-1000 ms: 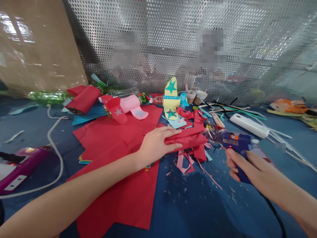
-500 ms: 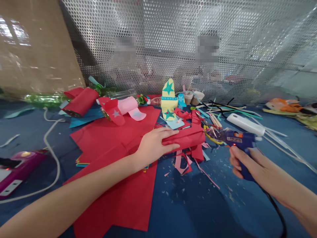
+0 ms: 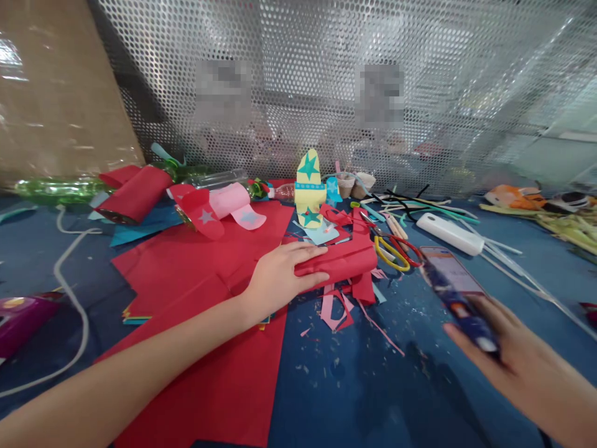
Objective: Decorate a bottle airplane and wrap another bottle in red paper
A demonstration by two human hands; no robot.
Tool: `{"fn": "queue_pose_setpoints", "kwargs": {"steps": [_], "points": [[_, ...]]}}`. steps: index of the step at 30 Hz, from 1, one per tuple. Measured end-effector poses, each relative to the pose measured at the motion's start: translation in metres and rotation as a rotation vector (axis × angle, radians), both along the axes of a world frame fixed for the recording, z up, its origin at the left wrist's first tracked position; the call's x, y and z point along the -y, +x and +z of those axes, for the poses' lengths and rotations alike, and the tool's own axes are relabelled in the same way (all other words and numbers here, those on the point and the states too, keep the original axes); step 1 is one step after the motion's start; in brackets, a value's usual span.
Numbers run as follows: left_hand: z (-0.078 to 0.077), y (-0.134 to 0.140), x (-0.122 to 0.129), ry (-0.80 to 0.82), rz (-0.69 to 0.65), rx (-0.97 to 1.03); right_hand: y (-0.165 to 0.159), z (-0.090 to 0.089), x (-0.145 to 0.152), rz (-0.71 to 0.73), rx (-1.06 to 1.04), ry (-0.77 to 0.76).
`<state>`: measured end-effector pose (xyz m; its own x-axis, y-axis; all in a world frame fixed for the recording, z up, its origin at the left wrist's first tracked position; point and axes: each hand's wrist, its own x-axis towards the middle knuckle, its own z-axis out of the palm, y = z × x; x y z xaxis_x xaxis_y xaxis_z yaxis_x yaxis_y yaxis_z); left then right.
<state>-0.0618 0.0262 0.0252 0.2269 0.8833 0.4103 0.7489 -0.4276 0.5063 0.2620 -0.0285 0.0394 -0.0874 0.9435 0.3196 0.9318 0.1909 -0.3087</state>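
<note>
My left hand (image 3: pixel 284 274) is wrapped over a rolled red paper tube (image 3: pixel 349 261), thumb on the near side and fingers on top. Beneath that arm lie large red paper sheets (image 3: pixel 219 373). My right hand (image 3: pixel 504 354) is closed around a blue hot glue gun (image 3: pixel 461 308), blurred by motion, its nozzle pointing up and left. Behind the gun, a phone (image 3: pixel 450 267) lies on the table. Scissors with red and yellow handles (image 3: pixel 392 254) rest between the tube and the phone. Red and pink paper scraps (image 3: pixel 336 308) are scattered beside the tube.
A yellow paper piece with green stars (image 3: pixel 310 193) stands at the back. Red and pink paper-wrapped bottles (image 3: pixel 135 196) lie at left, near a white cord (image 3: pixel 69 261) and purple power strip (image 3: pixel 23 320). A white device (image 3: pixel 450 233) sits at right. Perforated metal (image 3: pixel 289 81) closes the back.
The glue gun has moved away from the tube's end, down and to the right, and turned, uncovering the phone and scissors. My left hand stays on the tube; the view has shifted slightly.
</note>
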Motion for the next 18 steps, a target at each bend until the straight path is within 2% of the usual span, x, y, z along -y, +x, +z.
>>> {"fn": "queue_pose_setpoints", "kwargs": {"steps": [3, 6, 8, 10, 12, 14, 16, 18], "points": [[-0.001, -0.001, -0.001, 0.001, -0.001, 0.009, 0.001, -0.028, 0.007, 0.175, 0.222, 0.044], [-0.002, -0.001, -0.001, 0.000, -0.007, 0.020, -0.001, -0.036, 0.012, 0.248, 0.352, 0.044], [-0.002, -0.001, -0.001, -0.008, -0.012, 0.027, -0.001, -0.026, 0.011, 0.310, 0.354, 0.009], [0.000, -0.001, -0.001, -0.027, -0.012, 0.042, -0.003, -0.006, 0.002, 0.369, 0.294, -0.055], [0.001, 0.000, -0.001, -0.055, -0.004, 0.064, -0.012, 0.016, -0.014, 0.318, 0.216, -0.041], [0.003, 0.001, -0.001, -0.074, 0.004, 0.082, -0.028, 0.034, -0.037, 0.336, 0.144, -0.011], [0.004, 0.001, -0.001, -0.077, -0.001, 0.081, -0.045, 0.043, -0.061, 0.387, 0.103, 0.017], [0.004, 0.000, -0.001, -0.068, -0.011, 0.066, -0.059, 0.045, -0.082, 0.455, 0.092, 0.082]]}}
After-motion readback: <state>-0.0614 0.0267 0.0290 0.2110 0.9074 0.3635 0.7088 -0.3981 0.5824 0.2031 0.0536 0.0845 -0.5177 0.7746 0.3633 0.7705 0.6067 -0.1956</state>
